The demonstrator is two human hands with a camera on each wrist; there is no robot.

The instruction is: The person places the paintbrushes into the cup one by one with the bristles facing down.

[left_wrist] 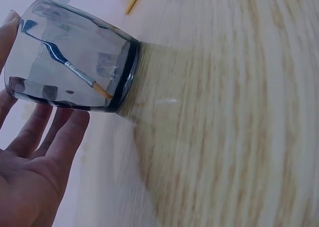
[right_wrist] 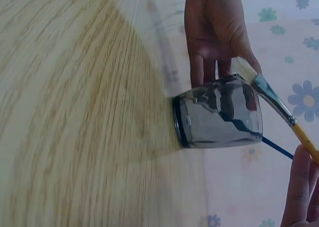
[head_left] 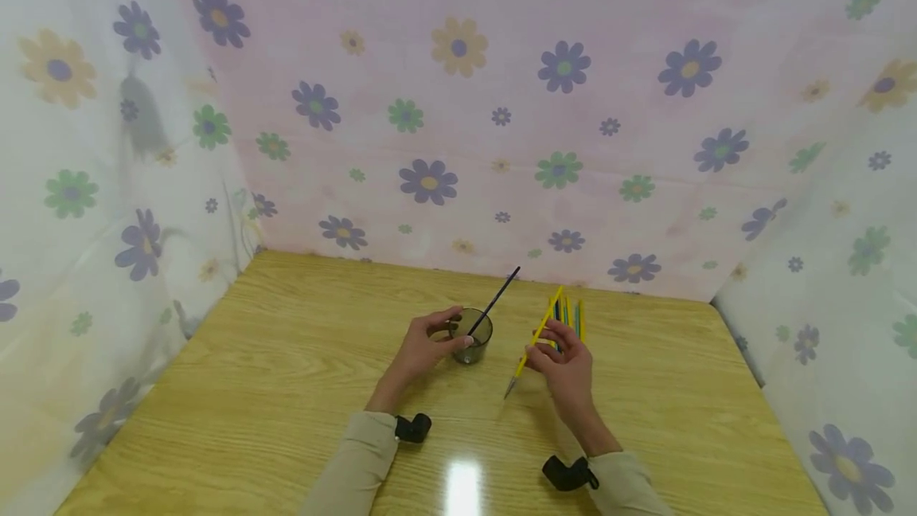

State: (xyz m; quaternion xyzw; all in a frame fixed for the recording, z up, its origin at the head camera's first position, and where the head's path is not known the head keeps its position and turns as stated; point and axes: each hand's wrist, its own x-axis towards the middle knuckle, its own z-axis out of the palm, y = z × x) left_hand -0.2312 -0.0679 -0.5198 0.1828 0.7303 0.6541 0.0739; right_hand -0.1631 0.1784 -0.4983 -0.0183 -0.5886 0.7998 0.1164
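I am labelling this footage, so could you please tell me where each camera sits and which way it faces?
Head: above, looking down at the table; both hands and sleeves show.
Left wrist: low by the left hand, facing the glass.
Right wrist: low, facing the glass; right hand's fingers hold the yellow brush.
All views share the glass with the blue brush.

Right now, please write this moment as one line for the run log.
left hand: holds glass cup | cup: upright, blue brush inside | right hand: pinches yellow brush | more brushes: on table

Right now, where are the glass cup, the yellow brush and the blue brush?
glass cup [head_left: 473, 338]: head view, its side wall.
yellow brush [head_left: 533, 342]: head view, mid-handle.
blue brush [head_left: 501, 293]: head view, handle above the rim.
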